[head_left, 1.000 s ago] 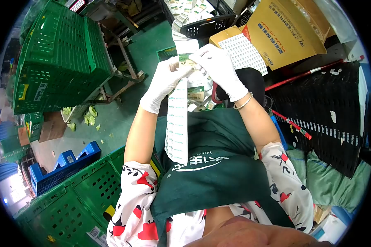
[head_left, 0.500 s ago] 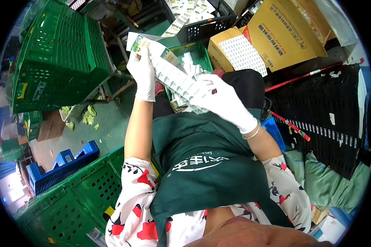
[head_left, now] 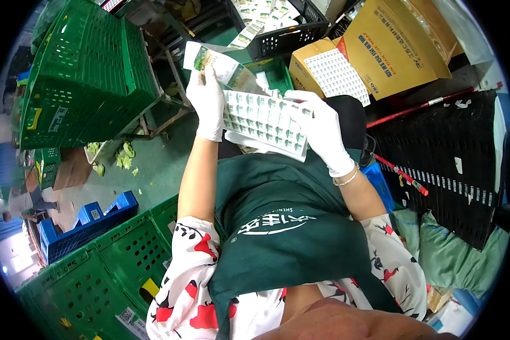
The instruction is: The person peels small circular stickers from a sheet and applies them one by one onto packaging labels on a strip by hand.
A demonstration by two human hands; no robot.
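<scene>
My left hand [head_left: 205,105], in a white glove, pinches the end of a printed label strip [head_left: 221,67], white with green print and a see-through stretch that curls to the right. Below it, a sheet of small labels [head_left: 260,118] in a grid of pale green marks lies tilted over my lap. My right hand [head_left: 328,133], also gloved, is closed on the right end of this sheet. The sheet's left edge is close by my left wrist. Behind the sheet a green crate [head_left: 277,73] holds white pieces, mostly hidden.
A black crate [head_left: 289,41] of printed labels stands ahead. An open carton [head_left: 391,48] with a dotted white sheet [head_left: 335,73] is to its right. Stacked green crates [head_left: 76,85] rise at left, black crates [head_left: 436,153] at right. Leaf scraps [head_left: 124,157] litter the floor.
The sheet of labels has turned to face me and shows its grid more broadly. My left hand has shifted slightly right and down; my right hand has turned and moved slightly right.
</scene>
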